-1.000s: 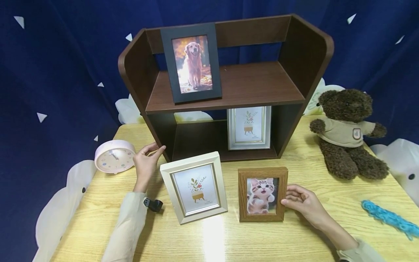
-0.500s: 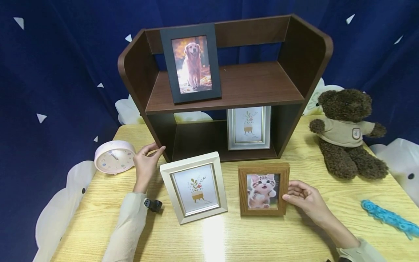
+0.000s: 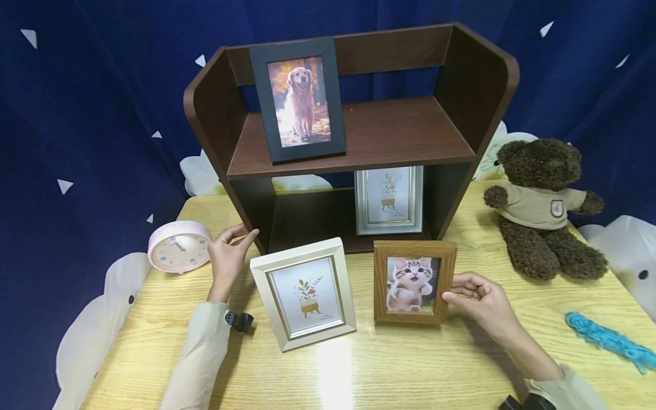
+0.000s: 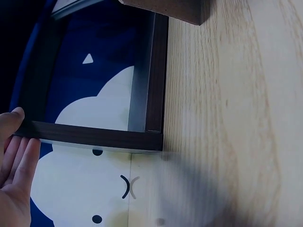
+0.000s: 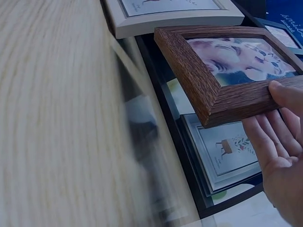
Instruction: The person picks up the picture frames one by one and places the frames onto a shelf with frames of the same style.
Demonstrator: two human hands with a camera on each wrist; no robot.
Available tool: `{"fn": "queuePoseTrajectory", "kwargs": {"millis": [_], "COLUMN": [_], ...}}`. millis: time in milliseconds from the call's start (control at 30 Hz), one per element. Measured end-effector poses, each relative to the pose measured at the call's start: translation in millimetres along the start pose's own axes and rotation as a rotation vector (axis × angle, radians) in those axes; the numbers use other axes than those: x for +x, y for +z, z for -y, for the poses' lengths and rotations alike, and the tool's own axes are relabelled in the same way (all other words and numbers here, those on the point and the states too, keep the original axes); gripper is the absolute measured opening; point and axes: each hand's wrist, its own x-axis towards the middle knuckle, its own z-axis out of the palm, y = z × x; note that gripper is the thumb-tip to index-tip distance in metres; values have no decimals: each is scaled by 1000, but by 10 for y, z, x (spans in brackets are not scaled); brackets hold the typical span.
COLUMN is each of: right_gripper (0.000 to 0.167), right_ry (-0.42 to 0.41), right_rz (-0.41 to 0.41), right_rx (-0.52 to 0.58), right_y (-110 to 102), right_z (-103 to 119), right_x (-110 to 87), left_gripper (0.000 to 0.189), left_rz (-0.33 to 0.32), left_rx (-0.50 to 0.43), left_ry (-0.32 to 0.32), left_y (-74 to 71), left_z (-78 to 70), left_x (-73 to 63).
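My right hand [image 3: 484, 307] grips the right edge of a brown wooden picture frame [image 3: 412, 285] showing a kitten. The right wrist view has the thumb on the front of this picture frame [image 5: 236, 101] and the fingers behind it; it is lifted off the table, its shadow below. My left hand [image 3: 229, 259] pinches the front edge of the left side of a dark brown shelf [image 3: 410, 128], thumb and fingers on either side of the panel [image 4: 90, 135]. Between the hands a cream picture frame [image 3: 307, 296] with a potted plant print stands in front of the shelf.
A black picture frame [image 3: 302, 108] with a dog stands on the upper board, a silver one [image 3: 389, 199] in the lower compartment. A pink clock [image 3: 179, 250] stands left; a teddy bear [image 3: 543, 199] and a bundle of blue cord [image 3: 610, 339] lie right.
My right hand has raised the brown picture frame up and toward the shelf, so it now overlaps the shelf's front edge in the head view. My left hand has stayed in place.
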Motion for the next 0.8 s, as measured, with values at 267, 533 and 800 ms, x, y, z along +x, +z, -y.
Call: {"fn": "queuePoseTrajectory", "kwargs": {"millis": [267,533,800], "right_gripper": [39,47,48], "right_ry": [-30,-85,-117], "right_rz": [-41,-82,-106], "right_rx": [-41,-72,-38], "right_y": [63,84,78], "right_z": [61,176,292], "right_x": [89,216,305], "left_gripper": [25,24,26], "left_rz": [0,-1,-5], "left_rx": [8,-10,-23], "left_ry": [-1,11,22], "left_y": [-1,-2,7], "left_z": [24,-5,30], "left_x": [15,2,4]}}
